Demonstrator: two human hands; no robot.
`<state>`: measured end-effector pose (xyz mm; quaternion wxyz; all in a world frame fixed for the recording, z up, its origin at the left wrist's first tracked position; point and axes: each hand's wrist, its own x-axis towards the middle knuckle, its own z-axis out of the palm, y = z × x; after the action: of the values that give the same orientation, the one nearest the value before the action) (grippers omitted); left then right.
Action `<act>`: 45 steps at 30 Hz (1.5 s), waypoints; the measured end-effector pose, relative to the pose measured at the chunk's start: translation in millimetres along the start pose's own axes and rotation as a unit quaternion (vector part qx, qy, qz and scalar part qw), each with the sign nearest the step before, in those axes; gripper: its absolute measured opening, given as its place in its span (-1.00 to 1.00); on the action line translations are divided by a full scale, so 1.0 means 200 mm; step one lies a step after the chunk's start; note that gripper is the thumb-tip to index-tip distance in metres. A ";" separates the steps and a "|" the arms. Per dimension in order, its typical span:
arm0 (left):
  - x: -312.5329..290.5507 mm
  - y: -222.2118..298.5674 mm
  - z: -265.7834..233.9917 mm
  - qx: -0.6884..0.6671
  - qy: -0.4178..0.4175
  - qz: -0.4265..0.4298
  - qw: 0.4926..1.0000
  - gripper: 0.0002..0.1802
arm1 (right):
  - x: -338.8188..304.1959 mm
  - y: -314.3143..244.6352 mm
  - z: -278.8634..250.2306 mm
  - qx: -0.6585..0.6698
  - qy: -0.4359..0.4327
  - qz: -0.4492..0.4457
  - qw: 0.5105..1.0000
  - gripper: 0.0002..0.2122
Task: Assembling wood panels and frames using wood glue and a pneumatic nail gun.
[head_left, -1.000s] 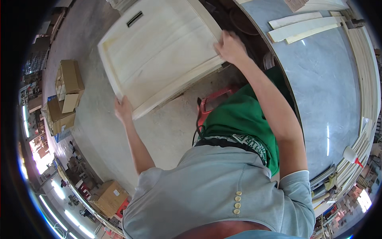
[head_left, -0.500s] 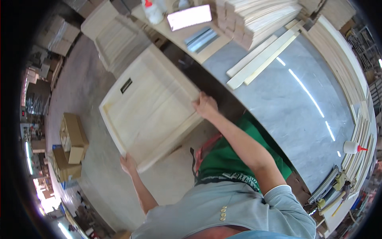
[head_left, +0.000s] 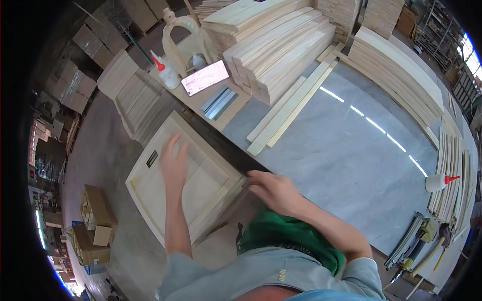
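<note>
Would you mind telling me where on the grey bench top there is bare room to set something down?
The grey bench top is bare across its middle, between the two loose strips and the glue bottle near the right edge. The far side is crowded with stacked boards and a long pile. The left hand and right hand are on the wooden panel at the near edge.

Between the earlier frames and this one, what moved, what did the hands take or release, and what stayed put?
The wooden panel has come down from a raised hold to lie low beside the grey table. The left hand left the panel's edge and now lies flat on its face; the right hand remains at its near corner. Throughout, the panel stays in both hands.
</note>
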<state>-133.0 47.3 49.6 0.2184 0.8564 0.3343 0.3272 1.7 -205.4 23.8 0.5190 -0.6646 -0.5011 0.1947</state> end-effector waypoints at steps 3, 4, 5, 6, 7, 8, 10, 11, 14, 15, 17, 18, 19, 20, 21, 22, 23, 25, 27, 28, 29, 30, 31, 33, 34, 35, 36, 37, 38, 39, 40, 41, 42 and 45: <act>0.52 0.48 0.28 0.007 -0.034 0.249 0.968 -0.63 | -0.16 0.03 -0.40 -0.055 0.088 0.123 0.987 -0.75; 0.69 0.63 0.35 -0.042 -0.075 0.284 0.955 -0.64 | -0.19 0.06 -0.53 -0.045 0.117 0.200 0.972 -0.76; 0.87 0.74 0.46 0.003 -0.040 0.363 0.931 -0.64 | -0.25 0.15 -0.64 -0.040 0.180 0.202 0.962 -0.77; 1.08 0.82 0.59 0.045 -0.033 0.398 0.916 -0.62 | -0.28 0.23 -0.68 -0.032 0.242 0.206 0.948 -0.78; 1.25 0.87 0.70 0.082 -0.036 0.390 0.917 -0.59 | -0.32 0.28 -0.70 -0.035 0.246 0.208 0.946 -0.78; 1.41 0.95 0.82 0.115 -0.042 0.385 0.915 -0.56 | -0.34 0.32 -0.72 -0.036 0.264 0.216 0.939 -0.78; 1.73 0.91 0.99 0.134 -0.013 0.360 0.923 -0.55 | -0.36 0.36 -0.74 -0.027 0.286 0.222 0.932 -0.80; 1.78 0.95 1.06 0.123 -0.020 0.371 0.920 -0.55 | -0.37 0.38 -0.77 -0.031 0.300 0.229 0.925 -0.80; 1.93 0.99 1.16 0.199 -0.076 0.272 0.938 -0.46 | -0.35 0.40 -0.77 -0.081 0.266 0.180 0.944 -0.82; 1.98 0.96 1.17 0.209 -0.090 0.267 0.937 -0.44 | -0.35 0.40 -0.76 -0.080 0.279 0.187 0.938 -0.82; 2.06 0.93 1.17 0.170 -0.119 0.252 0.945 -0.39 | -0.33 0.39 -0.76 -0.082 0.272 0.166 0.944 -0.83; 2.05 0.94 1.19 0.167 -0.129 0.262 0.942 -0.39 | -0.32 0.40 -0.76 -0.084 0.268 0.156 0.947 -0.83; 2.03 0.96 1.21 0.144 -0.117 0.260 0.948 -0.38 | -0.33 0.40 -0.77 -0.085 0.278 0.163 0.943 -0.83; 2.02 0.98 1.21 0.121 -0.105 0.256 0.953 -0.36 | -0.34 0.40 -0.77 -0.090 0.279 0.163 0.942 -0.83; 2.05 1.00 1.19 0.122 -0.106 0.261 0.952 -0.36 | -0.34 0.40 -0.77 -0.094 0.275 0.157 0.944 -0.83; 2.07 1.02 1.17 0.122 -0.123 0.243 0.954 -0.35 | -0.33 0.40 -0.77 -0.097 0.271 0.150 0.946 -0.83; 2.09 1.03 1.14 0.121 -0.140 0.225 0.957 -0.35 | -0.33 0.40 -0.77 -0.095 0.275 0.149 0.945 -0.83; 2.10 1.05 1.11 0.121 -0.159 0.213 0.956 -0.34 | -0.35 0.39 -0.76 -0.096 0.273 0.155 0.944 -0.84; 2.06 1.10 1.13 0.092 -0.042 0.236 0.966 -0.36 | -0.36 0.38 -0.77 -0.099 0.286 0.167 0.938 -0.84; 2.05 1.10 1.09 0.050 -0.013 0.289 0.956 -0.42 | -0.35 0.37 -0.78 -0.054 0.286 0.176 0.940 -0.83; 2.02 1.12 1.06 0.005 0.009 0.342 0.940 -0.47 | -0.33 0.36 -0.78 -0.008 0.289 0.189 0.938 -0.83; 1.87 1.22 1.08 -0.067 -0.036 0.370 0.926 -0.52 | -0.36 0.36 -0.82 0.030 0.302 0.212 0.929 -0.83; 1.69 1.32 1.04 -0.135 -0.080 0.394 0.906 -0.57 | -0.37 0.36 -0.86 0.046 0.372 0.235 0.897 -0.81; 1.28 1.48 0.99 -0.148 -0.123 0.452 0.871 -0.59 | -0.44 0.38 -1.04 0.085 0.529 0.178 0.825 -0.79; 1.11 1.50 0.99 -0.149 -0.150 0.499 0.840 -0.58 | -0.47 0.38 -1.16 0.109 0.603 0.096 0.784 -0.77; 0.96 1.52 1.02 -0.146 -0.173 0.541 0.810 -0.56 | -0.51 0.35 -1.27 0.145 0.669 0.073 0.725 -0.76; 0.83 1.52 1.06 -0.149 -0.208 0.574 0.778 -0.55 | -0.59 0.38 -1.37 0.096 0.706 0.023 0.702 -0.75; 0.69 1.50 1.13 -0.152 -0.241 0.603 0.745 -0.55 | -0.67 0.40 -1.47 0.067 0.753 0.010 0.654 -0.75; 0.56 1.48 1.27 -0.170 -0.288 0.613 0.715 -0.54 | -0.80 0.45 -1.56 0.069 0.782 -0.001 0.619 -0.73; 0.44 1.49 1.38 -0.184 -0.325 0.608 0.701 -0.55 | -0.91 0.49 -1.61 -0.001 0.795 0.041 0.605 -0.71; 0.36 1.46 1.50 -0.169 -0.323 0.621 0.693 -0.56 | -0.98 0.55 -1.64 -0.061 0.798 0.079 0.594 -0.69; 0.28 1.50 1.58 -0.201 -0.342 0.617 0.679 -0.56 | -1.04 0.57 -1.66 -0.114 0.772 0.133 0.611 -0.66; 0.22 1.54 1.65 -0.194 -0.376 0.605 0.675 -0.57 | -1.09 0.62 -1.67 -0.169 0.741 0.183 0.624 -0.64; 0.16 1.56 1.84 -0.202 -0.382 0.585 0.687 -0.57 | -1.07 0.69 -1.64 -0.220 0.653 0.309 0.655 -0.61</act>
<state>278.6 -198.7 -5.8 0.2594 0.8644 -0.4205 0.0929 230.9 -548.0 -27.2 0.4611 -0.8317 0.1736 -0.2561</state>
